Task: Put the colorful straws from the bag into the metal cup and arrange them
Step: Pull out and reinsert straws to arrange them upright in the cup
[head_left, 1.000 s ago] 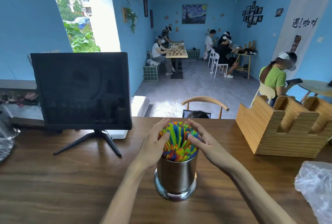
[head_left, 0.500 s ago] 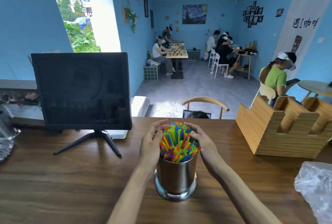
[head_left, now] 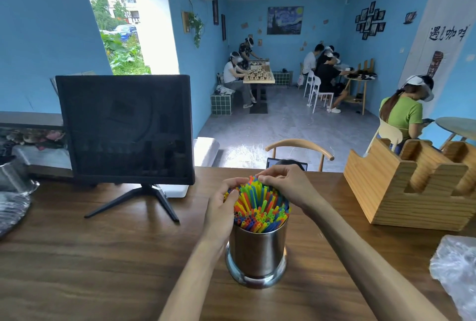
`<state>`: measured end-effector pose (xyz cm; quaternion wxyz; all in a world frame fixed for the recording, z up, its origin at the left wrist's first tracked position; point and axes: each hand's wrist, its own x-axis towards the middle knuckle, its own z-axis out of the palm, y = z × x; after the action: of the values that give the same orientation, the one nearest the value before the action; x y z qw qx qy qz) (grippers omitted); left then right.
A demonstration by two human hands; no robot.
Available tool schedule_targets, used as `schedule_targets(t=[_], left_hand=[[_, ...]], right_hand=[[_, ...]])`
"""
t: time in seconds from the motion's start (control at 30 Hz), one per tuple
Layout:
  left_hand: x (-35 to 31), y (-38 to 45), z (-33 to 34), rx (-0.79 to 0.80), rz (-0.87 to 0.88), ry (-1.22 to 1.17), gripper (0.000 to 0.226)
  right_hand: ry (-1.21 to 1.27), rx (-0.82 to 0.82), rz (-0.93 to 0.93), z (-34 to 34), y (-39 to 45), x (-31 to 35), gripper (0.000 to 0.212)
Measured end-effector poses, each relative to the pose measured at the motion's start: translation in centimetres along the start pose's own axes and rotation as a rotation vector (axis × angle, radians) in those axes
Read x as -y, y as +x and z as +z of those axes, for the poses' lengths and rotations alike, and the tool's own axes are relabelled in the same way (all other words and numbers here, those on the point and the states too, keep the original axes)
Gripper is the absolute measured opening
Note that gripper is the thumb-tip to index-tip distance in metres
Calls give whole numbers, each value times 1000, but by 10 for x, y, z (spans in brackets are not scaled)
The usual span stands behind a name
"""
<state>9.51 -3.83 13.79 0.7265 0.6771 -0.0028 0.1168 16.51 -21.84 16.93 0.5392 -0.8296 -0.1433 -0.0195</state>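
Currently I see my left hand [head_left: 223, 209] and right hand [head_left: 284, 183] curled around the multicoloured plastic straws [head_left: 260, 207] bunched in the cylindrical polished-steel cup [head_left: 257, 253] near the wooden table's [head_left: 103, 256] front edge.

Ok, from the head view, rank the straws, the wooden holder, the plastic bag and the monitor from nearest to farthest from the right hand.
1. Straws: under the right hand, touching its fingers.
2. Wooden holder: to its right.
3. Monitor and plastic bag: far left and near right; too close to call.

Plastic bag [head_left: 456, 271] cut by right edge
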Motion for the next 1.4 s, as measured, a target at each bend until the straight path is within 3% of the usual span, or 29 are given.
schedule_targets(t=[0.2, 0.4, 0.67, 0.83, 1.07, 1.23, 1.4], left_hand=[[1, -2, 1, -1, 3, -9, 36], [1, -1, 2, -26, -15, -14, 27], [-3, 10, -12, -65, 64, 257, 11], [-15, 20, -22, 44, 59, 409, 19], [-30, 34, -32, 207, 59, 694, 2], [-39, 32, -31, 276, 199, 887, 12], [-45, 26, -25, 132, 261, 685, 9]], right_hand=[[-54, -5, -16, -5, 2, 0, 6], [-7, 22, 29, -13, 6, 6, 6], [-44, 47, 30, -14, 3, 3, 7], [-42, 45, 28, -17, 0, 4, 6], [-62, 68, 34, -14, -1, 4, 6], [-104, 71, 11, -12, -1, 6, 5], [-150, 16, -81, -9, -7, 10, 5]])
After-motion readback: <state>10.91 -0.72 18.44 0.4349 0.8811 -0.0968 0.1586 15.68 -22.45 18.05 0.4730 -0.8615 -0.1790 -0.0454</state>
